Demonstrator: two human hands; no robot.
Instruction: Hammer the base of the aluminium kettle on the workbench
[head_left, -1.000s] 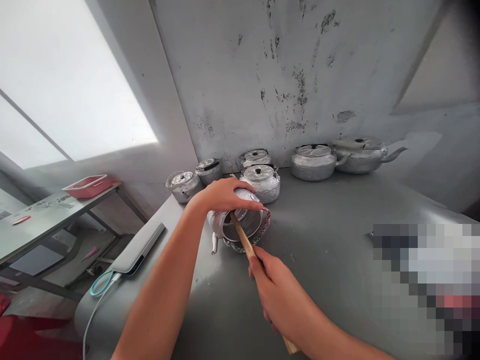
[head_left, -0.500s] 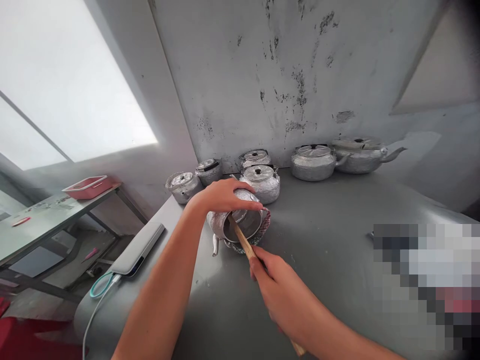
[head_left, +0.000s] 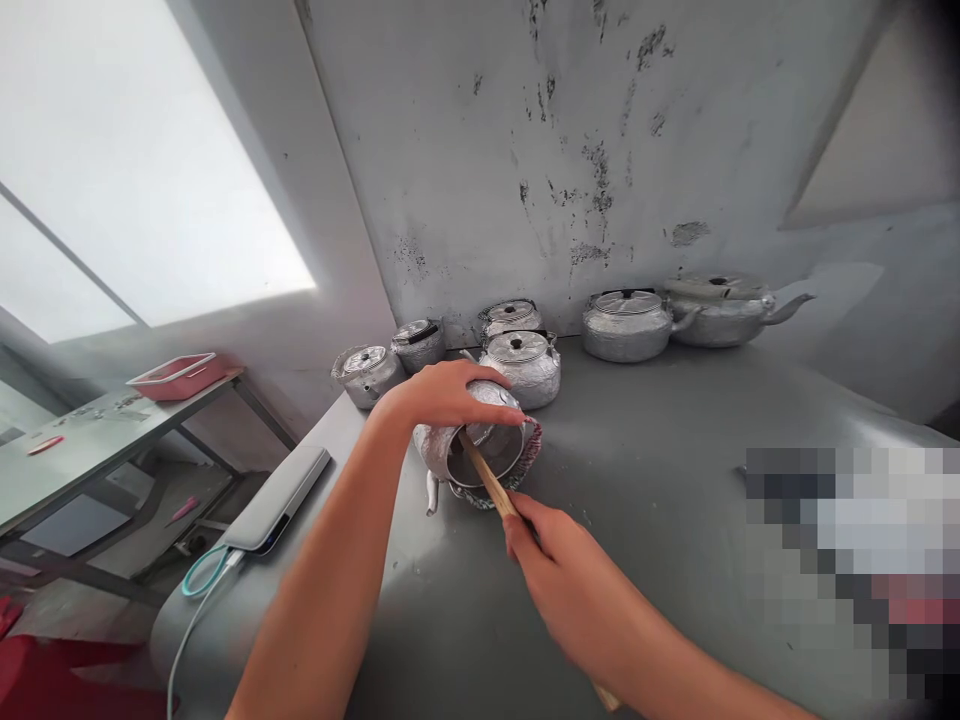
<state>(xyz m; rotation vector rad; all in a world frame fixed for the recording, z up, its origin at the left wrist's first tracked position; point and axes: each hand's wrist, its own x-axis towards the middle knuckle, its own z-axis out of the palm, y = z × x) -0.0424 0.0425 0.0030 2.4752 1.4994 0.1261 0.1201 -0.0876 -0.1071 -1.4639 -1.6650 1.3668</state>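
Observation:
A silver kettle [head_left: 433,440] without a lid lies tilted on the table, its round opening facing me and its spout low on the left. My left hand [head_left: 457,392] is wrapped over the top of it, thumb along the rim. A handle wound with red, white and dark cord [head_left: 534,448] hangs at the kettle's right and lower side. In my right hand [head_left: 544,550] is a wooden stick [head_left: 487,476], its far end inside the opening. That end is hidden, so I cannot tell what it carries.
Behind stand several lidded kettles [head_left: 523,372], with a larger long-spouted one [head_left: 716,315] at the right by the wall. A power bank [head_left: 277,498] with a cable lies on the grey table [head_left: 660,480] at left. A side table holds a pink basket [head_left: 176,378].
My right hand has shifted slightly right and down along with the wooden stick. My left hand and the kettle stay almost in place.

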